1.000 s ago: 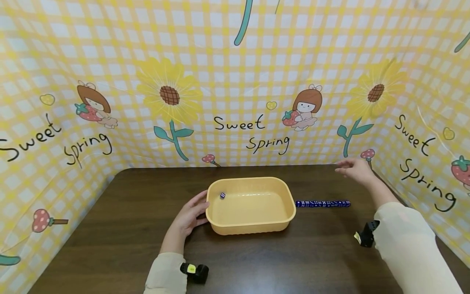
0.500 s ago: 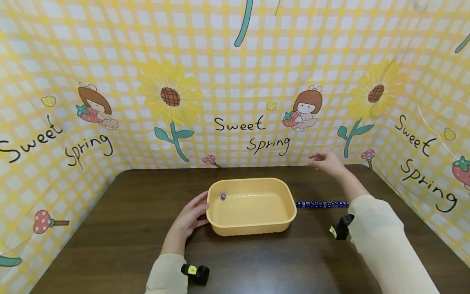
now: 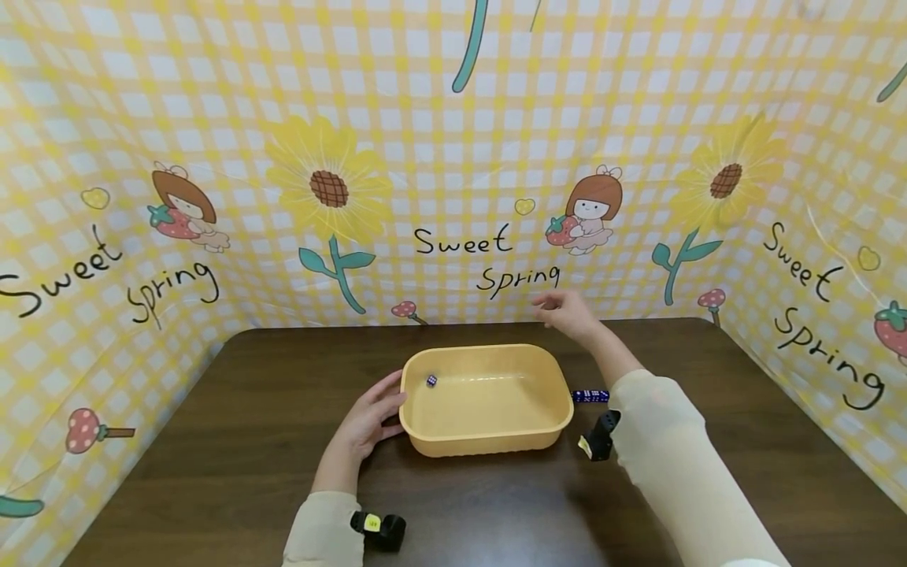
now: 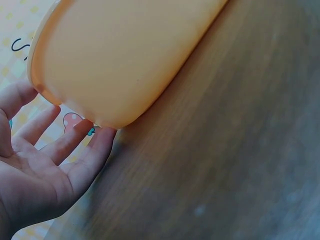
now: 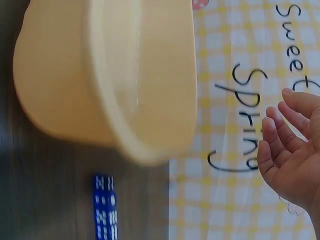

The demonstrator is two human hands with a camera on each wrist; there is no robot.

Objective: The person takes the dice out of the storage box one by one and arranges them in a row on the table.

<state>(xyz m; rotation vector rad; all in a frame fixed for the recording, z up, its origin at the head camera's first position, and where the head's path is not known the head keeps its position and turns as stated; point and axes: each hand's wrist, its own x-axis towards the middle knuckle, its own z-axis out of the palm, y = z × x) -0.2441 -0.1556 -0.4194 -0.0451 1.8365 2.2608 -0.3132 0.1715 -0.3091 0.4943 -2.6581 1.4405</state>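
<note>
A yellow plastic basin stands on the table, with one small dark die inside at its left end. My left hand rests against the basin's left end; in the left wrist view its spread fingers touch the outer wall. My right hand hangs in the air beyond the basin's far right corner. Nothing shows between its loosely bent fingers in the right wrist view. Blue dice with white pips stand in a row from the basin's right end; my right sleeve hides the rest.
The dark wooden table is enclosed by yellow checked cloth at the back and both sides. A small black camera sits on each wrist, the left camera and the right camera.
My right hand has moved left from beyond the far end of the dice row to behind the basin, its sleeve now covering part of the row. The left hand and basin have stayed put.
</note>
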